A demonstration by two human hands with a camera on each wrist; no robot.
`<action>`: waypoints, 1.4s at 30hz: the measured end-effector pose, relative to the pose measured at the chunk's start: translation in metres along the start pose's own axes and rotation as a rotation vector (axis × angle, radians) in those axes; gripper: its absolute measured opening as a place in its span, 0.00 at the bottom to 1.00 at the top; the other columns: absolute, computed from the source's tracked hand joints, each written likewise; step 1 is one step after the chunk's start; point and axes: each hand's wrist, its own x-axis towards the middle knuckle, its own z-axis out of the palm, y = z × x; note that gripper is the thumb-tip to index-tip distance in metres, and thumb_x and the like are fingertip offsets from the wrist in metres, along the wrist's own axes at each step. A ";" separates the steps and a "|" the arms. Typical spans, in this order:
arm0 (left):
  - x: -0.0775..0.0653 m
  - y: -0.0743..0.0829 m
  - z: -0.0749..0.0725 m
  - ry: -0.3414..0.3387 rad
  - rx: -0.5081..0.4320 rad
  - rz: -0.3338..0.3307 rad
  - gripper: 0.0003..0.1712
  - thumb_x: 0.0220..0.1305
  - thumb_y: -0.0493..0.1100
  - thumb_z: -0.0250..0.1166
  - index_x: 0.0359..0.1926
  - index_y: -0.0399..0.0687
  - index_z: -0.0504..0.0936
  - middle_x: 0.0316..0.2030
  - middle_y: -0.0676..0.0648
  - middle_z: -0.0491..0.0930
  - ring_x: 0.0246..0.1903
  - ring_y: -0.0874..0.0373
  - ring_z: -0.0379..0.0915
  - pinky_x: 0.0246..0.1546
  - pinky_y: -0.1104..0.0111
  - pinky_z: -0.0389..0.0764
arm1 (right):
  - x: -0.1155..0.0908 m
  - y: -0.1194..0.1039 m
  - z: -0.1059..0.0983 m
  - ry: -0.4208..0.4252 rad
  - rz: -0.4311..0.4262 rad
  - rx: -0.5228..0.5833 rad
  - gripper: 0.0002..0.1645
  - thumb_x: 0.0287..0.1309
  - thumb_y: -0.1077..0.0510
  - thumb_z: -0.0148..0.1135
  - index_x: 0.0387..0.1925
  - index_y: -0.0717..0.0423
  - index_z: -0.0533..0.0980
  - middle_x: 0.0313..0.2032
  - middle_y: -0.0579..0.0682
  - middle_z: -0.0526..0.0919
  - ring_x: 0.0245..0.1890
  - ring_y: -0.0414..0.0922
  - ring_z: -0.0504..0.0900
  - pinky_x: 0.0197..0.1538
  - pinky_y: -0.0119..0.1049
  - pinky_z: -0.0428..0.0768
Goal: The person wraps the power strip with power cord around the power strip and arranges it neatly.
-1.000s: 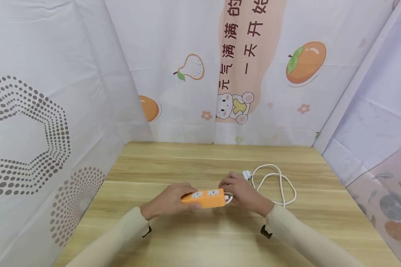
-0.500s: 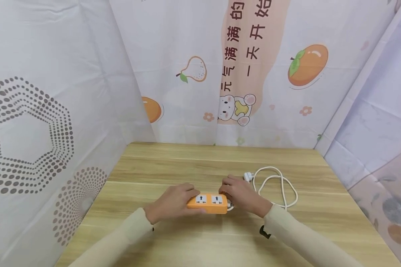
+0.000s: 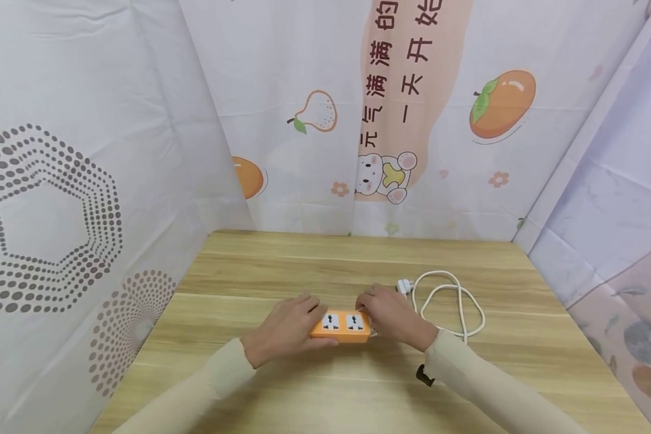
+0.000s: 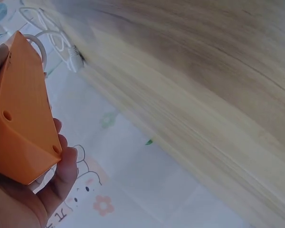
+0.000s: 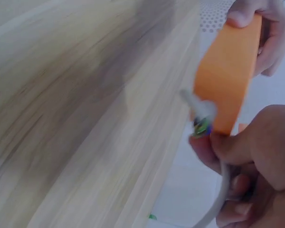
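Note:
An orange power strip [image 3: 347, 337] with two white sockets lies across both hands, in the middle of the head view. My left hand [image 3: 287, 325] grips its left end, thumb along the near side and fingers over the far side. In the left wrist view, the strip's orange underside [image 4: 26, 104] shows screw holes. At the strip's other end, my right hand [image 3: 393, 313] pinches the white cable [image 5: 224, 183] between thumb and forefinger. Small green and blue bits [image 5: 202, 127] show right at those fingertips, blurred in the right wrist view.
The rest of the white cable [image 3: 460, 307] lies in loose loops at the right, with its white plug [image 3: 404, 287] just beyond the right hand. All this is on a wooden table [image 3: 282, 271]. Printed curtains [image 3: 304, 163] hang behind it and along both sides.
The power strip has turned so its sockets face the head camera more squarely, and it sits more level. My left hand has shifted slightly right with it; the right hand keeps its place.

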 end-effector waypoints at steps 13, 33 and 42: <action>0.000 0.006 0.005 -0.066 0.071 -0.059 0.37 0.65 0.75 0.60 0.46 0.45 0.83 0.39 0.50 0.80 0.36 0.58 0.73 0.27 0.68 0.77 | -0.001 -0.009 -0.003 0.071 -0.063 -0.053 0.21 0.45 0.72 0.78 0.41 0.53 0.83 0.35 0.45 0.88 0.30 0.42 0.71 0.31 0.33 0.74; -0.003 0.007 0.017 -0.052 0.188 -0.282 0.39 0.68 0.75 0.56 0.42 0.41 0.81 0.34 0.46 0.78 0.29 0.55 0.73 0.21 0.66 0.77 | -0.006 -0.017 -0.008 0.215 0.015 0.064 0.14 0.60 0.65 0.73 0.48 0.57 0.84 0.39 0.47 0.88 0.33 0.40 0.74 0.31 0.30 0.77; -0.002 -0.001 0.019 0.014 0.064 -0.400 0.36 0.70 0.71 0.58 0.42 0.39 0.81 0.31 0.47 0.78 0.26 0.55 0.73 0.21 0.65 0.75 | -0.011 -0.017 -0.007 0.264 0.005 0.071 0.14 0.56 0.64 0.77 0.45 0.57 0.85 0.37 0.45 0.89 0.31 0.39 0.73 0.31 0.31 0.74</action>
